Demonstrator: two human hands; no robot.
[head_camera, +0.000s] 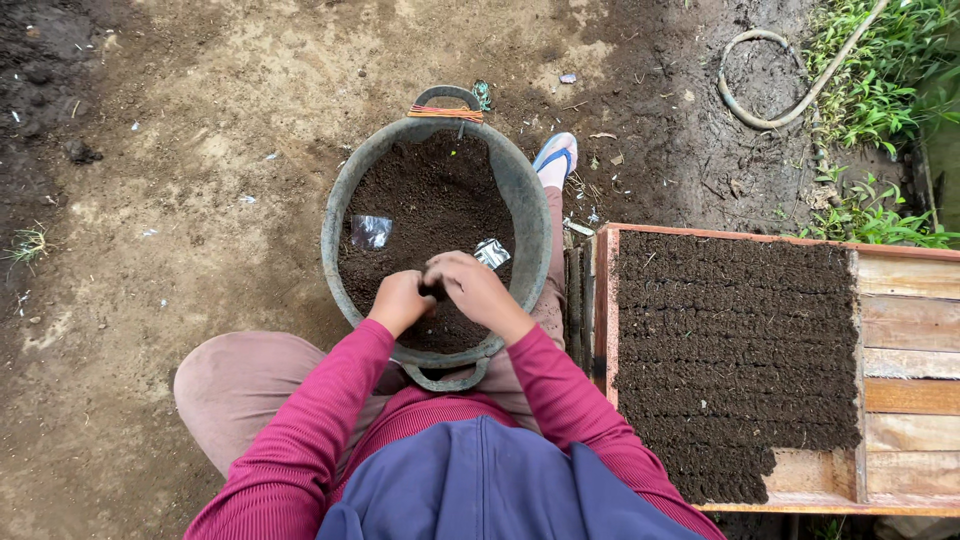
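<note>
On the left we see bare ground (150, 200), packed and pale, darker at the far left corner. In the middle stands a grey tub (335, 230) filled with dark soil (430, 195), with a handle at its far rim and another at the near one. A clear plastic bag (371, 231) lies on the soil at the left, and a second bag (492, 252) lies just past our right hand. Our left hand (399, 301) is clenched, and our right hand (476, 287) curls against it; together they pinch a small dark lump (432, 290) over the near part of the tub. To the right a wooden tray (905, 350) holds rows of soil blocks (735, 350). Far right, a hose (775, 105) curves beside green plants (880, 90).
</note>
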